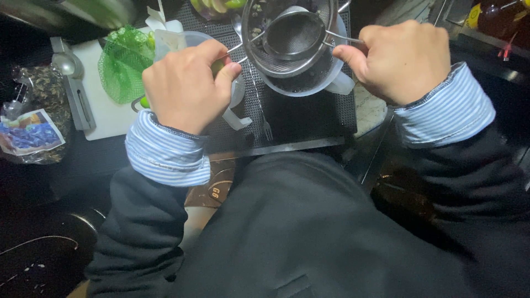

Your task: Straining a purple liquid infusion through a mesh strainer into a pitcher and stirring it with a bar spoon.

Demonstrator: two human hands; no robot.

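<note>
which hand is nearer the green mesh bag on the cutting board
Left. The left hand sits just right of the green mesh bag, almost beside it. The right hand is far across, past the metal strainer, holding its wire handle.

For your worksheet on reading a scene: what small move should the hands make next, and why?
Probably squeeze. The left hand is closed around a green fruit piece beside the strainer, which the right hand steadies by its handle over a jug, so juice would likely go through the mesh.
</note>
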